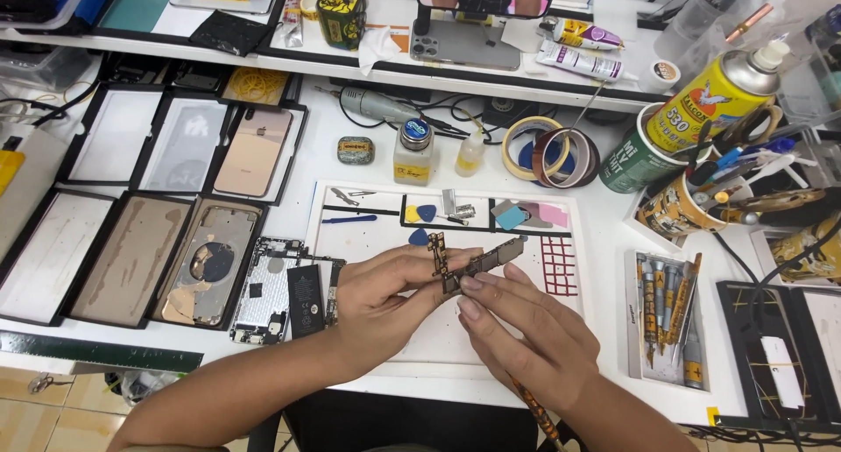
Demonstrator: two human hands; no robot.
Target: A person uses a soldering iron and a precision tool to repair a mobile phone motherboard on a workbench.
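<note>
I see both hands pinching a long dark phone circuit board (480, 264) over the white work mat (526, 316): left hand (385, 307), right hand (517, 329), fingers clamped on it.

Two bare forearms, no sleeves, left hand (381, 299), right hand (526, 329), short plain nails
</note>
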